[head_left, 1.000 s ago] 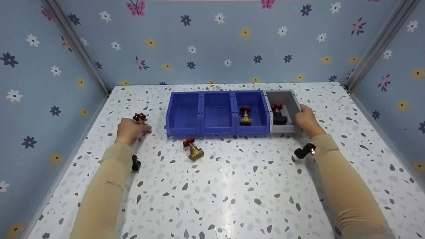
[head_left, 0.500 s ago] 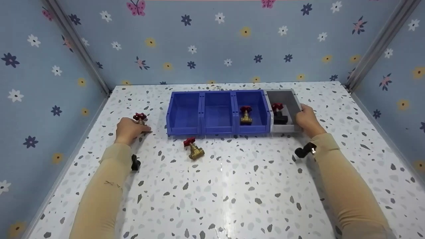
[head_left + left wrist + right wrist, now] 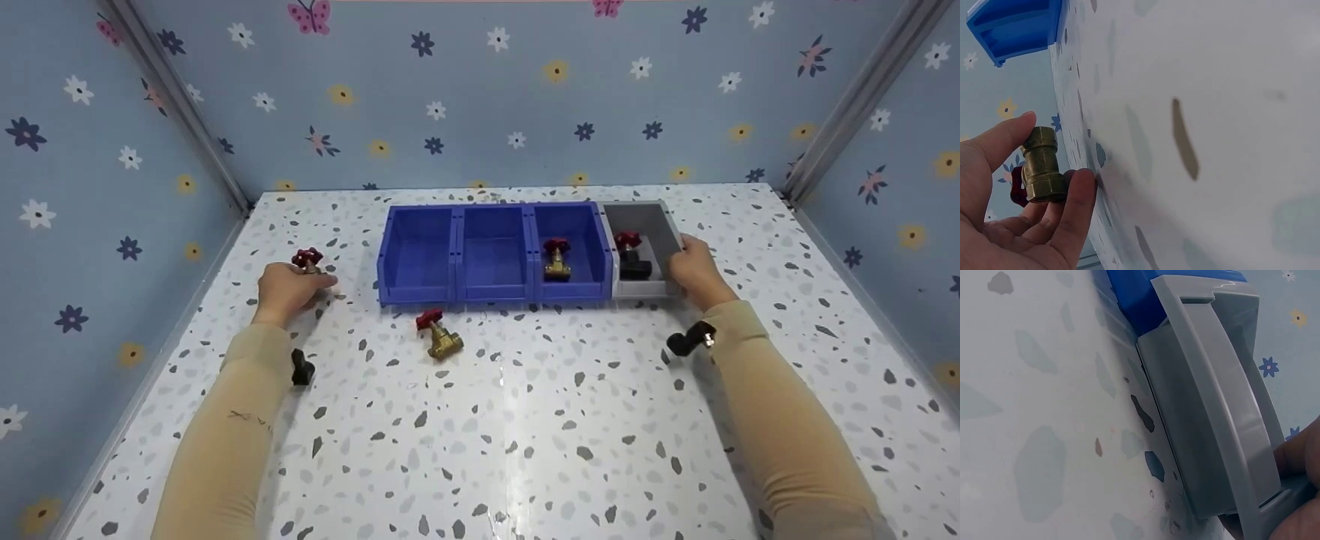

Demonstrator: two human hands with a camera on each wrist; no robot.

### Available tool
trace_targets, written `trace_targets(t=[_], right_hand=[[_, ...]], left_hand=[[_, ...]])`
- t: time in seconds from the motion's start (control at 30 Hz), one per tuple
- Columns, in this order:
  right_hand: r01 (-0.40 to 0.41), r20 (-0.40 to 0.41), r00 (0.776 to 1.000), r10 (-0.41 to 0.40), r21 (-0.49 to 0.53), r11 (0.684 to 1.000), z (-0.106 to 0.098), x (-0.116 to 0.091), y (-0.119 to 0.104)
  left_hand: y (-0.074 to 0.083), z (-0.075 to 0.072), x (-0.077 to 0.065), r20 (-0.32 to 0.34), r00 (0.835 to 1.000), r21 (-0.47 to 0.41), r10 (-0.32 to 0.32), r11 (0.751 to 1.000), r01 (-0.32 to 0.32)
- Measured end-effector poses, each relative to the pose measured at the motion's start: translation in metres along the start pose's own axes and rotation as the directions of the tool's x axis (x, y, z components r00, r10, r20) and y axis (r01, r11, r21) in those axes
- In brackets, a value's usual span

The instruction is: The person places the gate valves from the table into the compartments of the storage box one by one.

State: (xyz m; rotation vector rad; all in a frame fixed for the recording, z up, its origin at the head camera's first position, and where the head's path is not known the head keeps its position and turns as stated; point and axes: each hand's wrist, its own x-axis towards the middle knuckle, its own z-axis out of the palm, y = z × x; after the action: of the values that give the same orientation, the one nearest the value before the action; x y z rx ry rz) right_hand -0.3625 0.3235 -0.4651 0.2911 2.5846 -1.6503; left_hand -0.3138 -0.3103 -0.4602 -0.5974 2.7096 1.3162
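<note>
My left hand (image 3: 285, 291) pinches a brass valve with a red handwheel (image 3: 307, 259) at the left of the table. In the left wrist view the valve's brass body (image 3: 1043, 163) sits between thumb and fingers. At the right, my right hand (image 3: 697, 271) grips the side wall of a grey bin (image 3: 651, 291), near its front corner in the right wrist view. A black-bodied valve with a red wheel (image 3: 634, 268) lies inside that bin. Another brass valve (image 3: 444, 345) lies on the table in front of the blue bins.
Three blue bins, the left (image 3: 417, 294), middle (image 3: 491, 292) and right (image 3: 574, 291), stand in a row against the grey one. A brass valve (image 3: 556, 266) lies in the right blue bin. Patterned walls (image 3: 480, 82) enclose the speckled table (image 3: 540, 420) at back and sides.
My left hand has shifted slightly left and back, taking the pinched valve along. The right hand stays at the grey bin, and the bins and other valves stay in place.
</note>
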Motion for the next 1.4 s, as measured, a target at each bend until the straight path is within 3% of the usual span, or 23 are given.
trace_targets(t=[0.33,0.77,1.07,1.4], right_hand=[[-0.019,0.001,1.0,0.019,0.004,1.0,0.0,0.0,-0.001],[-0.025,-0.018,1.0,0.026,0.005,1.0,0.002,-0.002,-0.002],[-0.025,-0.019,1.0,0.025,-0.001,1.0,0.001,-0.002,-0.001],[-0.012,-0.02,1.0,0.012,-0.013,1.0,0.002,0.0,0.0]], left_hand=[[0.0,0.003,0.0,0.011,0.999,-0.101,-0.05,0.994,0.051],[0.001,0.008,-0.001,0.012,1.0,-0.243,0.008,0.97,-0.005],[0.011,0.013,-0.004,-0.065,0.997,-0.222,0.04,0.974,-0.053],[0.019,0.018,-0.01,-0.062,0.99,-0.258,0.125,0.956,-0.137]])
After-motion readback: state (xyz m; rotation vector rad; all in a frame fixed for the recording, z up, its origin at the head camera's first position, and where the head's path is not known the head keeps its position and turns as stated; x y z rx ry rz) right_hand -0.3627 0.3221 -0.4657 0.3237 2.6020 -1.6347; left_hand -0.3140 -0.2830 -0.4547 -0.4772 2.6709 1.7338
